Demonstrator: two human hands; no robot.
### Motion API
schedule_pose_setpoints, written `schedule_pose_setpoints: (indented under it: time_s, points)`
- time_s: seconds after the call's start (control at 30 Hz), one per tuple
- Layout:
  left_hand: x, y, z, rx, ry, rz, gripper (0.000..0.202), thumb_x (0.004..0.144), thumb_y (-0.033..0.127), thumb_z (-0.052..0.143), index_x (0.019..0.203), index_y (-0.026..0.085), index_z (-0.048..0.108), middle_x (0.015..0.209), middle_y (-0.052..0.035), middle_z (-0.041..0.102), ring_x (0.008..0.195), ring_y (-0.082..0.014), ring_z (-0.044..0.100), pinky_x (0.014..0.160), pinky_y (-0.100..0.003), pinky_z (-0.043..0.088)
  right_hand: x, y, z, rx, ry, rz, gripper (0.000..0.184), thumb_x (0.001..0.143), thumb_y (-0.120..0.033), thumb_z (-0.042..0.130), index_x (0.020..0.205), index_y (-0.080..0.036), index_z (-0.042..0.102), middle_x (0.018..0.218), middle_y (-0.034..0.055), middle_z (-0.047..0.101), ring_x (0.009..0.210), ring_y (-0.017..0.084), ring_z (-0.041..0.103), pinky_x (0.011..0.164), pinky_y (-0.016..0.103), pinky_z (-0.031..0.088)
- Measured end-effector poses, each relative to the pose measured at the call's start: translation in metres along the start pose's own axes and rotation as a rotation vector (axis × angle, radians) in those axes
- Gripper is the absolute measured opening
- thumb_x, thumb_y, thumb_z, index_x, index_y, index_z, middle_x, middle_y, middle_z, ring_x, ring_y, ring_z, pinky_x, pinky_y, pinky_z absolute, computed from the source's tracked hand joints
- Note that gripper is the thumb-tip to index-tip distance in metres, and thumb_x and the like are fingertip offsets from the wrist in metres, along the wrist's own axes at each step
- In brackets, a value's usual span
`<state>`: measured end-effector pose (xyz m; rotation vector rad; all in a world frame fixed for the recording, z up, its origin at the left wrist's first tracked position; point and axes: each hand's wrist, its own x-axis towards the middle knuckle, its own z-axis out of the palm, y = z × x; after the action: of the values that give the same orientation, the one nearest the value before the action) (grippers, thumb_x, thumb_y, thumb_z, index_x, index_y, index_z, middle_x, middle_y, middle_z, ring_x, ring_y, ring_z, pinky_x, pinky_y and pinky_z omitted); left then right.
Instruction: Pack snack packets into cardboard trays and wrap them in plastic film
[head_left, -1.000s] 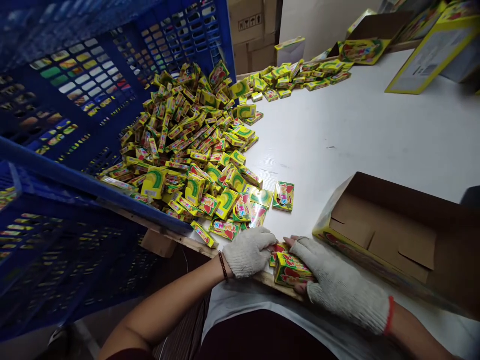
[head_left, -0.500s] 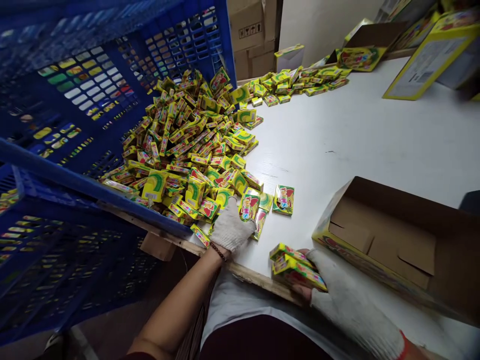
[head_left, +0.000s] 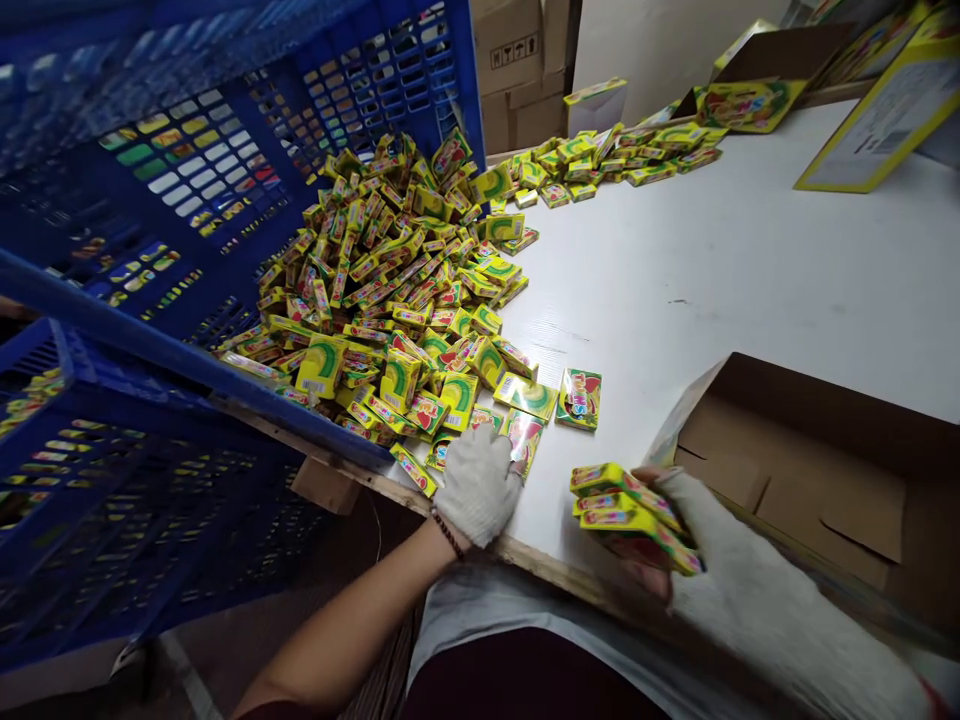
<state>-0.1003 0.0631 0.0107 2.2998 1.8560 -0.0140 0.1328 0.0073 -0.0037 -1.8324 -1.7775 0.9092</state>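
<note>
My left hand (head_left: pixel 478 485), in a white knit glove with a dark bead bracelet at the wrist, rests palm down near the table's front edge. It touches small yellow-and-green printed boxes at the rim of the pile (head_left: pixel 390 290); the fingers are loosely bent, their tips partly hidden, and nothing shows in its grasp. My right hand (head_left: pixel 675 530), also gloved, grips a short stack of small boxes (head_left: pixel 630 520) just above the table edge. Between the hands lie a flat shiny box (head_left: pixel 523 440) and, farther out, a single box (head_left: pixel 578 399) with red fruit art.
At right stands an open brown-lined carton (head_left: pixel 810 480). A blue plastic crate (head_left: pixel 390 80) lies tipped behind the pile, another blue crate (head_left: pixel 150 480) below left. More small boxes (head_left: pixel 615 155) line the white table's (head_left: pixel 675 260) back edge, beside display cartons (head_left: pixel 754 105).
My right hand has moved up and right with its stack, towards the carton. My left hand has shifted slightly; the box that stood by its fingers is no longer there. The view has turned slightly.
</note>
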Motion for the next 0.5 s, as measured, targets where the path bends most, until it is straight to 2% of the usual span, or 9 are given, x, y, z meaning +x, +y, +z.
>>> schedule_pose_setpoints:
  time_s: [0.1,0.2,0.27,0.4,0.47,0.5]
  points:
    - [0.031,0.009,-0.015,0.091,-0.115,-0.009,0.041,0.086,0.042,0.070,0.114,0.013,0.063,0.121,-0.0175,0.059,0.114,-0.0337,0.058,0.094,-0.044,0.048,0.007,-0.013,0.002,-0.266,-0.097,-0.012,0.052,0.070,-0.031,0.062,0.120,-0.017,0.065,0.117,0.0170,0.071,0.103,0.037,0.069,0.089,0.050,0.057]
    - [0.054,0.021,-0.015,0.024,-0.206,-0.047,0.078,0.073,0.042,0.083,0.136,0.012,0.049,0.127,-0.0220,0.056,0.111,-0.0364,0.061,0.089,-0.044,0.050,0.008,-0.018,0.007,-0.264,-0.078,0.023,0.045,0.073,-0.034,0.060,0.116,-0.018,0.065,0.115,0.0166,0.071,0.102,0.036,0.069,0.087,0.048,0.056]
    - [0.063,0.026,-0.012,-0.026,-0.234,-0.052,0.081,0.072,0.037,0.082,0.139,0.014,0.045,0.125,-0.0219,0.058,0.106,-0.0370,0.065,0.084,-0.043,0.052,0.004,-0.014,0.009,-0.084,-0.067,0.088,0.051,0.074,-0.044,0.064,0.118,-0.020,0.061,0.112,0.0144,0.072,0.097,0.033,0.070,0.083,0.044,0.057]
    - [0.064,0.024,-0.006,-0.155,-0.200,-0.061,0.060,0.078,0.041,0.072,0.130,0.020,0.051,0.120,-0.0156,0.063,0.100,-0.0310,0.067,0.081,-0.038,0.053,-0.009,-0.005,0.013,0.553,-0.166,0.162,0.067,0.073,-0.063,0.067,0.123,-0.020,0.055,0.113,0.0142,0.073,0.092,0.031,0.071,0.077,0.041,0.059]
    - [0.059,0.022,-0.001,-0.402,-0.135,-0.103,0.054,0.078,0.042,0.071,0.124,0.020,0.054,0.110,-0.0109,0.066,0.095,-0.0258,0.067,0.081,-0.033,0.052,-0.011,-0.006,0.015,0.782,-0.234,0.133,0.068,0.076,-0.062,0.065,0.126,-0.019,0.053,0.118,0.0156,0.071,0.095,0.031,0.071,0.079,0.042,0.058]
    - [0.055,0.022,0.003,-0.584,-0.120,-0.119,0.049,0.079,0.042,0.071,0.120,0.019,0.056,0.102,-0.0081,0.067,0.090,-0.0229,0.066,0.079,-0.031,0.052,-0.009,-0.009,0.014,0.819,-0.239,0.088,0.069,0.075,-0.060,0.067,0.129,-0.020,0.051,0.122,0.0159,0.070,0.099,0.031,0.070,0.083,0.042,0.058]
